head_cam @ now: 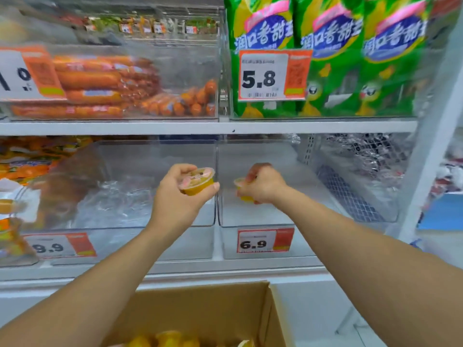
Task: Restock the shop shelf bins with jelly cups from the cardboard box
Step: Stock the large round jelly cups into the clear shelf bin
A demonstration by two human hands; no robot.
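My left hand (172, 196) holds a yellow jelly cup (199, 181) with a pink printed lid, raised over the clear bin (150, 244) priced 9.9. My right hand (264, 184) grips a second yellow jelly cup (240, 184), mostly hidden behind the fingers, over the neighbouring clear bin (265, 219) tagged 6.9. Both bins sit on the lower shelf, split by a clear divider. The cardboard box (250, 311) stands open at the bottom of the view with several yellow cups (170, 339) inside.
The upper shelf (200, 127) carries a bin of orange sausages (100, 83) and green snack bags (325, 58) behind a 5.8 tag. Orange packets (22, 159) fill the lower left. A white upright post (431, 146) bounds the shelf on the right.
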